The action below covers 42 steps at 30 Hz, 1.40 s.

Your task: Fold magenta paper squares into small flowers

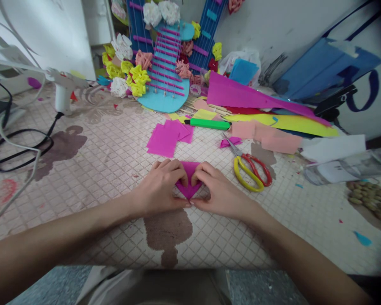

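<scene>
Between my two hands is a piece of magenta paper [189,169], its lower end coming to a point near my thumbs. My left hand [161,186] grips its left side with curled fingers, the thumb at the bottom tip. On the other side my right hand [220,188] pinches the paper the same way, and the thumbs nearly meet. Fingers hide part of the sheet's edges. Beyond my left hand lie several loose magenta squares [163,140]. Scissors [249,171] with yellow and red handles rest right of my right hand, blades over a small folded magenta piece [230,142].
A green marker [209,123] and peach paper pieces [281,143] lie farther back. At the rear stands a blue craft piece [167,67] with paper flowers. A glue gun [63,91] with cables is at left, a clear bottle [349,167] and nuts [370,199] at right.
</scene>
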Tool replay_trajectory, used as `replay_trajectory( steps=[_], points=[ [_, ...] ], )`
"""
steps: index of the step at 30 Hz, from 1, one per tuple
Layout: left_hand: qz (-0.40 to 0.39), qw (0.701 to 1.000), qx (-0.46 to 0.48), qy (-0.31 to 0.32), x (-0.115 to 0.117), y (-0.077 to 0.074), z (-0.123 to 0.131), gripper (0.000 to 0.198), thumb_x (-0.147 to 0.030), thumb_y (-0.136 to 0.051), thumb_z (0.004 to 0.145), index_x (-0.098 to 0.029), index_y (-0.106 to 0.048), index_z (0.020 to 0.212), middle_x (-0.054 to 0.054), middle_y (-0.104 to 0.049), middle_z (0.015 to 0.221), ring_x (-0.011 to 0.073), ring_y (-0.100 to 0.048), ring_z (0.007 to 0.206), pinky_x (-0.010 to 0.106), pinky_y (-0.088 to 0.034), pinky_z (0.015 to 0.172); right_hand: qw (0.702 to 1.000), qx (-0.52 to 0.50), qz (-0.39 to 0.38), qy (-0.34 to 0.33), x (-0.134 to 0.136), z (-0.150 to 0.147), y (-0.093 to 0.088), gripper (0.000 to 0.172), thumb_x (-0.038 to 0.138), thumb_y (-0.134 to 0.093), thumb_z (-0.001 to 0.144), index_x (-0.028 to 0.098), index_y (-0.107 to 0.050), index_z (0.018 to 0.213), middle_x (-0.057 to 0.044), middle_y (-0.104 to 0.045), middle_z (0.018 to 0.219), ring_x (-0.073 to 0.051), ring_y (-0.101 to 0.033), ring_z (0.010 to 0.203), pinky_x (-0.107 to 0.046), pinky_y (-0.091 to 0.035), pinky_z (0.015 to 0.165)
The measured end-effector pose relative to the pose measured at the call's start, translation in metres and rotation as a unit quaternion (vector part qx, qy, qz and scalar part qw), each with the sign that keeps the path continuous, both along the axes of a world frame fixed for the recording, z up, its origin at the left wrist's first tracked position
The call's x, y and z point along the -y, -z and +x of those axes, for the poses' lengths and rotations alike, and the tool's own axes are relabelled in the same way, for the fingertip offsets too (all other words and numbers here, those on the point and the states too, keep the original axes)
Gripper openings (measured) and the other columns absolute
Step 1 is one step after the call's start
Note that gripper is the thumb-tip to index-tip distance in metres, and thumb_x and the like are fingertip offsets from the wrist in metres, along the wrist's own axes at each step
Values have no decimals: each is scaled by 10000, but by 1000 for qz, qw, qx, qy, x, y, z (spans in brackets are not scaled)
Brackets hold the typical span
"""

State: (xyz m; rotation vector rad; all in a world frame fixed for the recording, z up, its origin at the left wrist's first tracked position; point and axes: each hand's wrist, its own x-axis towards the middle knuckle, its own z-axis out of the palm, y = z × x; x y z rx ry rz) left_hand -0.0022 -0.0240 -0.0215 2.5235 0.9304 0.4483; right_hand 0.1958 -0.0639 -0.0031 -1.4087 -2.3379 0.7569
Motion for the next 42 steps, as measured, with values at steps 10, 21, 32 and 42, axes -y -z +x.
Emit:
replay_trajectory(
  steps=[10, 21, 32, 42],
  points=[
    [-32, 999, 32, 27, -5, -2, -2, 260, -398, -704, 760, -167, -603, 827, 55, -577, 917, 219, -533, 886, 366, -411, 782, 998, 31, 45, 36, 1, -10, 7, 141, 264, -612, 799, 196, -492, 826, -55, -504, 946, -195, -501, 848, -358, -424, 752],
    [71, 994, 53, -61, -14, -3, -15, 39, -173, -649, 797, -169, -613, 809, 33, -607, 872, 211, -537, 879, 356, -368, 793, 998, 26, 48, 38, 1, -10, 9, 184, 290, -650, 791, 196, -493, 800, -38, -505, 917, -189, -502, 845, -349, -414, 760],
    [-9, 996, 47, 77, 5, 4, 5, 97, -115, -541, 854, -162, -583, 929, 44, -625, 946, 201, -556, 919, 346, -372, 794, 998, -49, -25, 11, -10, 16, 5, 153, 62, -526, 791, 202, -471, 824, -14, -480, 933, -135, -495, 809, -274, -423, 702],
    [-21, 995, 54, 79, 4, 2, 5, 98, -107, -543, 841, -162, -575, 916, 39, -632, 938, 202, -554, 927, 338, -375, 788, 990, -87, 34, 108, -22, 24, 13, 84, 164, -536, 851, 205, -531, 924, -17, -565, 890, -136, -544, 747, -284, -448, 675]
  ],
)
